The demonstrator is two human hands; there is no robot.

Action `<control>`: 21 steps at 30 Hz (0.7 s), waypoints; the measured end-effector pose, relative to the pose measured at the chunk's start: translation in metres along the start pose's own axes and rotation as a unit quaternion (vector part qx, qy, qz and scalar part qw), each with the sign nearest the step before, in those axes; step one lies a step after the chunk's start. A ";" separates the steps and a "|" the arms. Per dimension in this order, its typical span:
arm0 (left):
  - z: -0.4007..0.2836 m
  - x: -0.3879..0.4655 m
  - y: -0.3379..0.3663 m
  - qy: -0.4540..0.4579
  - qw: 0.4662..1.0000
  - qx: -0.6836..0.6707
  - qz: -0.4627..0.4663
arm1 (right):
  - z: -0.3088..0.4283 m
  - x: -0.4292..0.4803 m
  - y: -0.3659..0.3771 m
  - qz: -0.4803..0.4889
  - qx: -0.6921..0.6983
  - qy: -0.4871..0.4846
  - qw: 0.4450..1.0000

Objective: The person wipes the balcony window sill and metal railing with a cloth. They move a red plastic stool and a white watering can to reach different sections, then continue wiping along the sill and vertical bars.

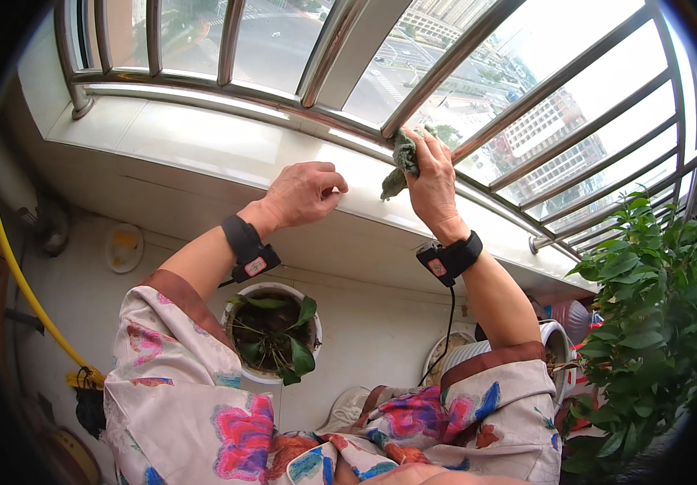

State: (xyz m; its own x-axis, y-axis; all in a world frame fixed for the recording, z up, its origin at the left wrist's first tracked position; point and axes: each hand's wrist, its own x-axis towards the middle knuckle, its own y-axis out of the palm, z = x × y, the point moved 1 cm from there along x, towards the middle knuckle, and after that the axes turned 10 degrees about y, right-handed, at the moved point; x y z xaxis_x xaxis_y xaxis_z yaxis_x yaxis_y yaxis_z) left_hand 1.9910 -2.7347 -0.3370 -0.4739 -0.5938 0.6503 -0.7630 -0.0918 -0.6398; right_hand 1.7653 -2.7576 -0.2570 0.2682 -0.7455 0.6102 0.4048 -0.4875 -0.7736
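Observation:
My right hand is closed around a grey-green cloth, against the lower rail of the metal window guard, at the foot of an upright bar. One end of the cloth hangs over the white tiled sill. To the left, my left hand hovers over the sill's front edge with its fingers curled. Nothing shows in it, though its palm side is partly hidden. Both wrists wear black straps with small box-shaped devices.
A potted plant stands on the floor below my left forearm. Leafy green foliage rises at the right beside white pots. A yellow pole leans at the left, near a small dish. Behind the guard is window glass.

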 end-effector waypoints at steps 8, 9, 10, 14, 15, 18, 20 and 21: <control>-0.051 -0.001 0.006 0.096 0.966 -0.182 -0.154 | 0.062 -0.031 -0.039 0.278 0.548 0.341 0.712; -0.057 -0.001 0.005 0.130 0.966 -0.180 -0.131 | 0.066 -0.037 -0.036 0.314 0.588 0.330 0.668; -0.061 0.001 0.002 0.120 0.963 -0.170 -0.169 | 0.067 -0.041 -0.032 0.347 0.620 0.323 0.624; -0.043 0.024 -0.028 0.099 0.957 0.007 -0.271 | 0.034 -0.042 -0.029 0.229 0.391 0.165 0.876; -0.034 0.034 -0.034 0.067 0.953 0.081 -0.285 | 0.024 -0.042 -0.025 0.141 0.307 0.163 0.927; -0.025 0.062 -0.031 0.012 0.954 0.231 -0.190 | -0.006 -0.051 -0.010 0.130 0.244 0.213 0.937; -0.028 0.072 -0.023 0.004 0.957 0.280 -0.081 | -0.021 -0.061 0.005 0.168 0.220 0.230 0.933; -0.032 0.074 -0.019 -0.007 0.936 0.351 -0.020 | -0.028 -0.065 0.009 0.143 0.220 0.165 0.951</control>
State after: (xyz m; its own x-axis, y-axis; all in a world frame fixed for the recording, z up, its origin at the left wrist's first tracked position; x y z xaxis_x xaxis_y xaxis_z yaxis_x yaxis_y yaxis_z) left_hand 1.9564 -2.7514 -0.2642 -0.4417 -0.5894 0.6764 -0.3002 -0.6134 -0.7305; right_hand 1.7270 -2.7260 -0.3087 0.1631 -0.9565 0.2417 0.7024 -0.0595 -0.7093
